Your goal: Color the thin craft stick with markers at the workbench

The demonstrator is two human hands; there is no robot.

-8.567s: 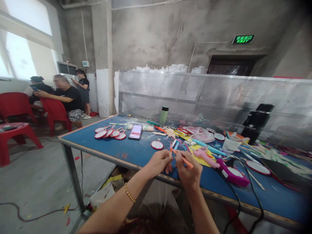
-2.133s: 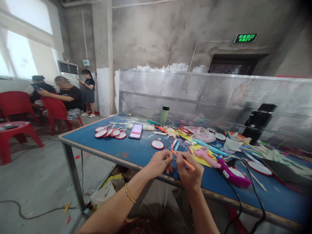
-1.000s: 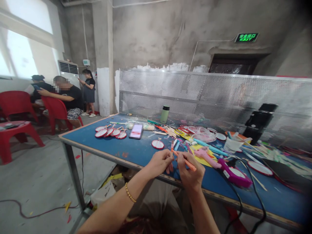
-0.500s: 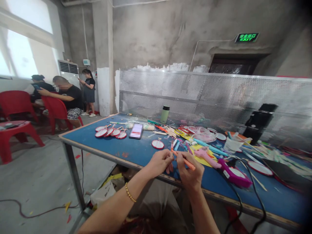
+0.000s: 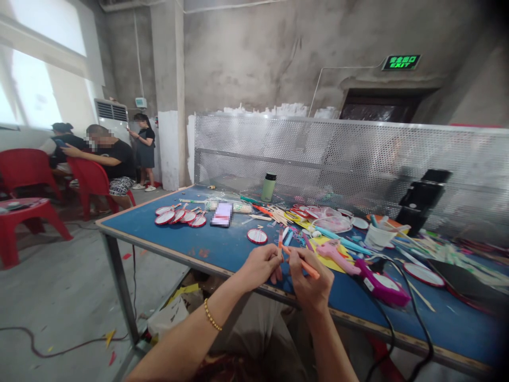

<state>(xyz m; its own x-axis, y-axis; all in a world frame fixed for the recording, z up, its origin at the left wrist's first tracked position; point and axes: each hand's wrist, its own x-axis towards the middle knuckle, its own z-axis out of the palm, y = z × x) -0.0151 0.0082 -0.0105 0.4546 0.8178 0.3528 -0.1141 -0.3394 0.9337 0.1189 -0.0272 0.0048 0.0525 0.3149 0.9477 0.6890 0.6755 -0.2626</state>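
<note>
My right hand [image 5: 314, 278] is closed around an orange marker [image 5: 309, 269], its tip end pointing toward my left hand. Pinched upright in my left hand [image 5: 260, 268] is a short flat wooden stick [image 5: 280, 236] with an orange upper part. The marker's tip meets or nearly meets the stick; the exact contact is too small to make out. Just beyond my hands, a round white piece with a red rim [image 5: 257, 236] lies on the blue table [image 5: 226, 249]. Both hands are above the table's near edge.
Several red-rimmed paddles [image 5: 181, 216] lie at the left, beside a phone [image 5: 221, 214]. A green bottle [image 5: 269, 187] stands behind. To the right are a pink-and-purple glue gun [image 5: 382, 284] with black cables, a white cup [image 5: 378, 237] and scattered sticks. A perforated metal screen [image 5: 254, 148] borders the back.
Almost nothing differs. The marker in my right hand has shifted very slightly; my left hand and the stick look the same.
</note>
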